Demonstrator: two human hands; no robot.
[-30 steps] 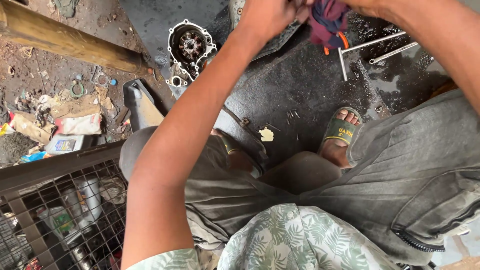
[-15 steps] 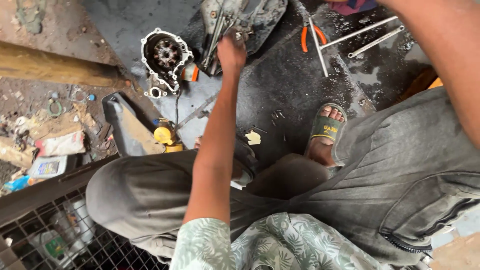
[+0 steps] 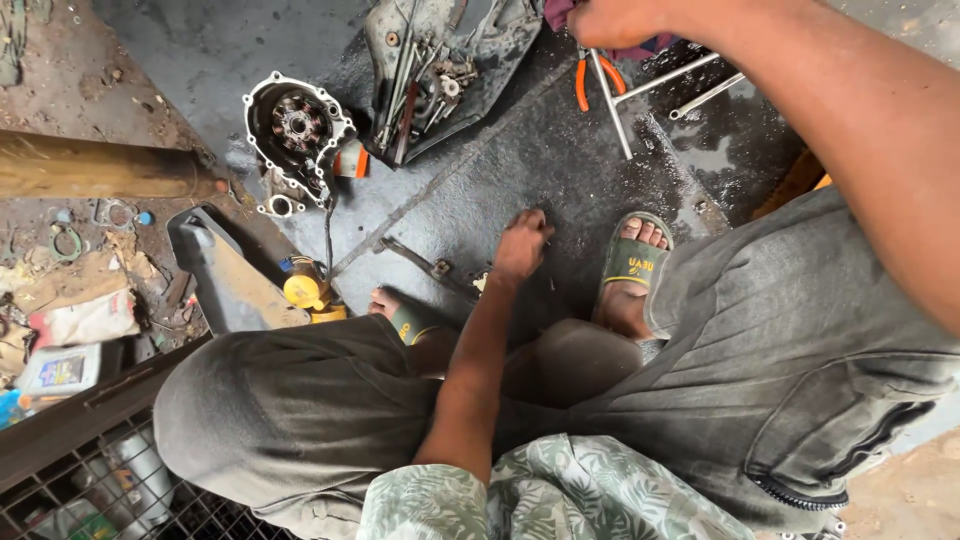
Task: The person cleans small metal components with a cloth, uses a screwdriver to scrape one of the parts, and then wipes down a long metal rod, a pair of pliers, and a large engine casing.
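I am crouching over the oily floor (image 3: pixel 520 170) and reaching my left hand (image 3: pixel 522 245) down at mid-frame, its fingers curled loosely and gripping nothing I can make out. A dark metal bar (image 3: pixel 425 265) is lying just left of that hand, its long axis running from upper left to lower right, its near end close to my knuckles beside a small pale scrap (image 3: pixel 481 283) (too small to tell what it is). My right hand (image 3: pixel 615 20) is sitting far off at the top edge, clenched on a reddish rag (image 3: pixel 640 45), so the left is much the nearer one. An engine cover (image 3: pixel 295 135) is resting at upper left, orange-handled pliers (image 3: pixel 590 80) at the top.
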